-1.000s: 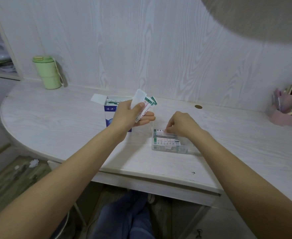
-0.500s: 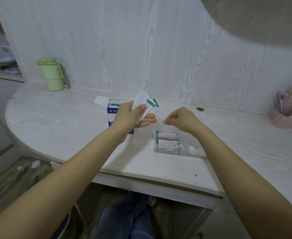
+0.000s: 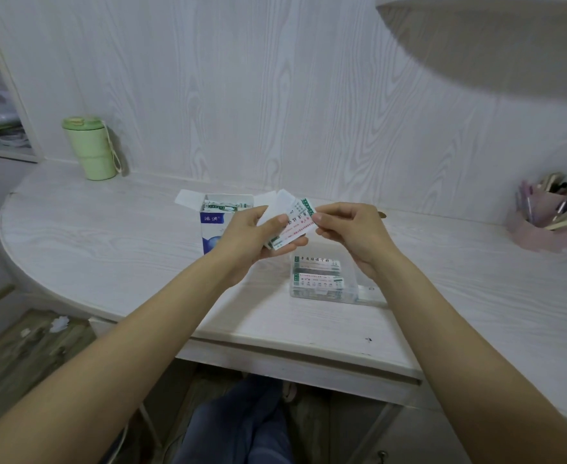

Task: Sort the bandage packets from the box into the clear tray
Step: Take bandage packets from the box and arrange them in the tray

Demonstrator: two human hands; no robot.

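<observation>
An open blue and white box stands on the desk with more bandage packets showing at its top. My left hand holds a small stack of white and green bandage packets above the desk, just right of the box. My right hand pinches the right end of the top packet of that stack. Below both hands sits the clear tray, with two packets lying flat in it.
A green lidded cup stands at the back left by the wall. A pink holder full of pens sits at the far right. The desk's front edge curves round to the left; my legs show under it.
My right hand left the tray, rose and moved left to the stack in my left hand, and now pinches its top packet. The left hand stayed almost still.
</observation>
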